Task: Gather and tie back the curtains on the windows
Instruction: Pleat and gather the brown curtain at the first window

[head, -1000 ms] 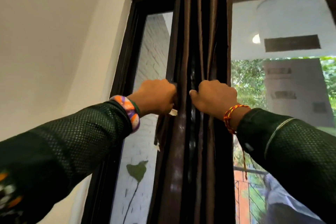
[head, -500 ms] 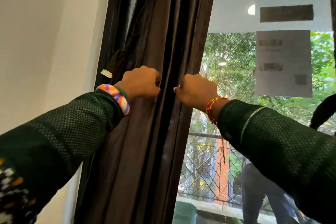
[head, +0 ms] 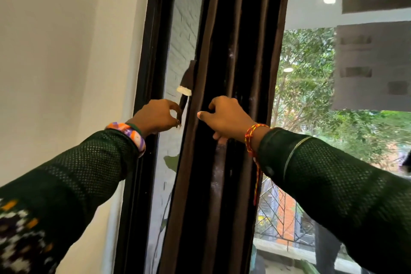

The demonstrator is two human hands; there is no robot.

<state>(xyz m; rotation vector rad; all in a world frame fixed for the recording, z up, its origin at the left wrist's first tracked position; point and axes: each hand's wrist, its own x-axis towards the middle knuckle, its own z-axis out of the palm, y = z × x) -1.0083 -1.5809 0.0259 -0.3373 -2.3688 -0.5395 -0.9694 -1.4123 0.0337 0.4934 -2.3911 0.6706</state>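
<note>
Two hands at a gathered dark brown curtain point(head: 224, 55) that hangs in vertical folds down the middle of the frame, in front of a black-framed window point(head: 146, 55).

The right hand point(head: 226, 115), centre right, grasps the curtain's folds, fingers curled round the fabric and thumb pointing left. The left hand point(head: 158, 115), just left of the curtain's edge, pinches a narrow dark brown fabric tie-back strip point(head: 185, 87) that hangs beside the curtain and carries a small white patch point(head: 184, 91) above the fingers. An orange, purple and white bangle point(head: 131, 134) sits on the left wrist, a red and yellow thread point(head: 252, 138) on the right; both sleeves are dark green mesh. A cream wall point(head: 55, 51) fills the left of the frame, with green trees point(head: 311, 69) through the glass at right.
</note>
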